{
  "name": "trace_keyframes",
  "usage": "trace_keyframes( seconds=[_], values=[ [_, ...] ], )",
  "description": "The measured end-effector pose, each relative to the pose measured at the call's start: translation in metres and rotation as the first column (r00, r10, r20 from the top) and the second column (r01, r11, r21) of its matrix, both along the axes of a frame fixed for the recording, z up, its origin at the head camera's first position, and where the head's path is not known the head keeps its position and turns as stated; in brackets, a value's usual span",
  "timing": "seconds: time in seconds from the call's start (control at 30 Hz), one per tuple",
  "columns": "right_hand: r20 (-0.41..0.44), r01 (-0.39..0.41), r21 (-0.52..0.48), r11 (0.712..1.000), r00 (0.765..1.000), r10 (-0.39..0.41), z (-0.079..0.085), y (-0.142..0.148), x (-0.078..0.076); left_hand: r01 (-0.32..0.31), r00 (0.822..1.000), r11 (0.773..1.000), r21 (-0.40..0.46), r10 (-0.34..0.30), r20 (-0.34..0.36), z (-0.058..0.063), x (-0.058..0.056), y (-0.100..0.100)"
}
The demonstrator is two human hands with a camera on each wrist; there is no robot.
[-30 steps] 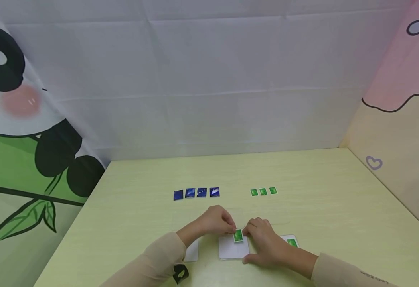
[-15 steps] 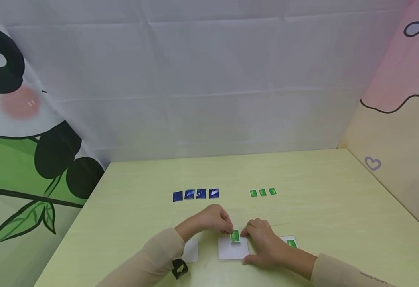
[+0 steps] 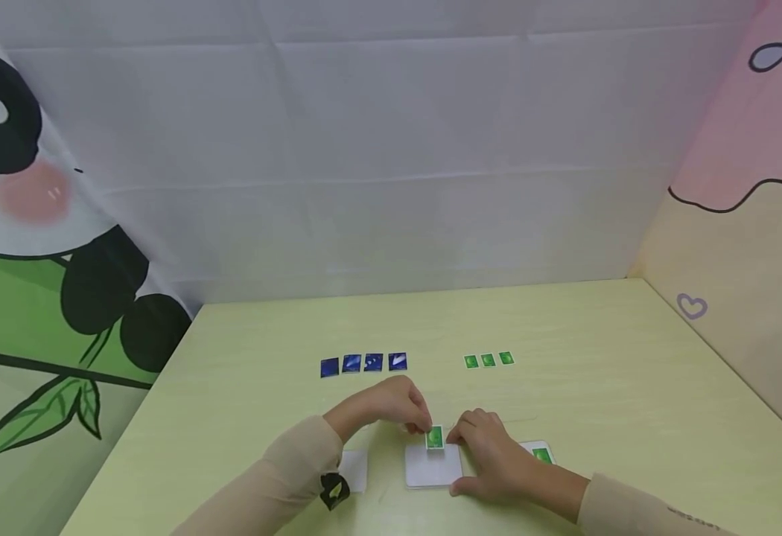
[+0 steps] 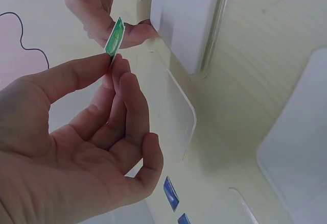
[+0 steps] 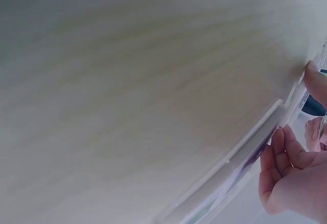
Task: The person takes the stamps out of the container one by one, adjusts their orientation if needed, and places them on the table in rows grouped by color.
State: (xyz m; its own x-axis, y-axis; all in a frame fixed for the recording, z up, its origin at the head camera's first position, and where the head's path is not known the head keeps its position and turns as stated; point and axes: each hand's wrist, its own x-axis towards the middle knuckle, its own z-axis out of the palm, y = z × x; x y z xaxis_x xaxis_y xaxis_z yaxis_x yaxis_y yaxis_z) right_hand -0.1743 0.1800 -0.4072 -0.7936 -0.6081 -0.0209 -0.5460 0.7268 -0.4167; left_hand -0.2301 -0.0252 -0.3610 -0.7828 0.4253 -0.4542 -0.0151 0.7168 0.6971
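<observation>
My left hand (image 3: 391, 400) pinches a small green card (image 3: 434, 437) with a white border between thumb and fingertips. In the left wrist view this card (image 4: 115, 38) is held tilted on edge. Just beyond and below it in the head view lies a flat white rectangular block (image 3: 433, 467), seen with a clear rim in the left wrist view. My right hand (image 3: 494, 455) holds the block's right side, its thumb at the near corner and fingers at the far one. In the right wrist view the fingers (image 5: 281, 150) and thumb touch its clear edge.
Several dark blue cards (image 3: 373, 362) line up at the back, with three green cards (image 3: 488, 359) to their right. A white block with a green card (image 3: 541, 453) lies right of my right hand. Another white block (image 3: 354, 470) is partly behind my left sleeve. A clear plate (image 4: 179, 112) lies on the table.
My left hand has drifted slightly left and up, taking the green card away from over the white block toward its far edge. My right hand keeps its place on the block.
</observation>
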Motion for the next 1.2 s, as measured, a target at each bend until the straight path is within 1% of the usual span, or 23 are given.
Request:
trace_keyframes(
  seconds=[0.23,0.53,0.8,1.0,1.2],
  values=[
    [-0.008,0.005,0.003,1.000,1.000,-0.005,0.001,-0.001,0.001,0.025,1.000,1.000,-0.007,-0.025,0.000,0.005,-0.003,-0.001],
    [-0.067,-0.014,-0.011,1.000,0.998,0.013,0.002,-0.002,0.002,0.035,0.999,0.999,-0.006,-0.035,-0.005,0.011,-0.009,-0.001],
    [-0.039,-0.003,-0.001,1.000,0.999,0.003,0.002,-0.002,0.002,0.030,1.000,0.999,-0.014,-0.030,-0.007,0.015,-0.016,-0.001],
    [-0.038,-0.001,0.004,1.000,0.999,0.001,0.001,0.000,0.001,0.036,0.999,0.999,-0.009,-0.036,-0.019,0.013,-0.020,0.002],
    [-0.037,-0.008,-0.009,1.000,0.999,0.008,-0.001,0.000,0.001,0.025,1.000,1.000,-0.006,-0.025,-0.019,0.013,-0.022,0.003]
  ],
)
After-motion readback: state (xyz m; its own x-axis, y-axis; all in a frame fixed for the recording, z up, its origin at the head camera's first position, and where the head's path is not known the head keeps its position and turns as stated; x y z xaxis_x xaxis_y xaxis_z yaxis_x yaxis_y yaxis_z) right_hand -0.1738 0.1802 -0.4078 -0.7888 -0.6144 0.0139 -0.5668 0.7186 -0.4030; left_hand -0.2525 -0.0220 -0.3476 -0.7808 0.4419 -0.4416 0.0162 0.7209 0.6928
